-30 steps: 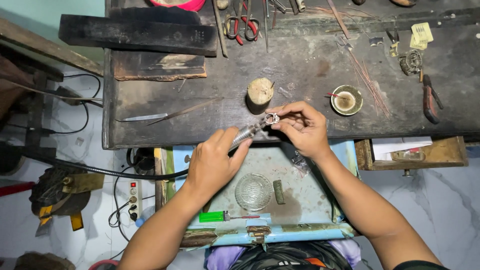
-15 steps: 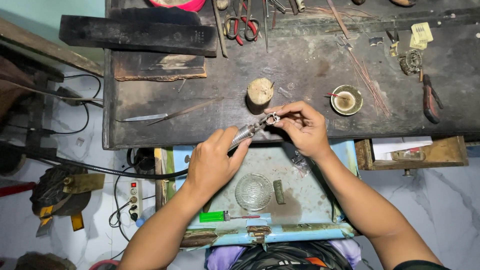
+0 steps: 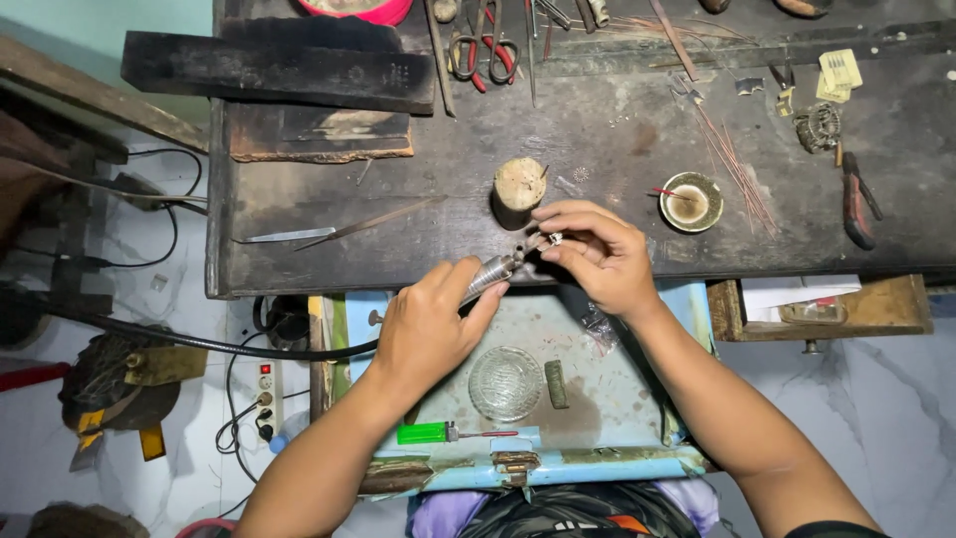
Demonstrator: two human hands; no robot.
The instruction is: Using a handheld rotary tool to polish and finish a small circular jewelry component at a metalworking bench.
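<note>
At the bottom centre of the frame, a pulled-out drawer (image 3: 637, 329) holds a green lighter (image 3: 421, 433), a glass dish (image 3: 505, 383) and a small dark block (image 3: 556, 384) just beside the dish.

Above it, in mid-frame, the left hand (image 3: 428, 329) is wrapped around a metal handpiece (image 3: 490, 274), fingers closed on its body, with a black hose (image 3: 199, 339) running off to the left. The tool's tip points up and right, meeting a small ring (image 3: 555, 239) pinched between the fingertips of the right hand (image 3: 593, 254), which is clenched on it at the bench's front edge.

Just beyond the hands on the dark bench (image 3: 299, 259), a wooden peg (image 3: 519, 186) stands upright. To its right sits a small round bowl (image 3: 692, 200); to its left lie tweezers (image 3: 329, 227). Pliers (image 3: 856, 204) lie at the far right. Red-handled scissors (image 3: 481, 45) lie at the top centre, and a black slab (image 3: 274, 72) at the upper left.
</note>
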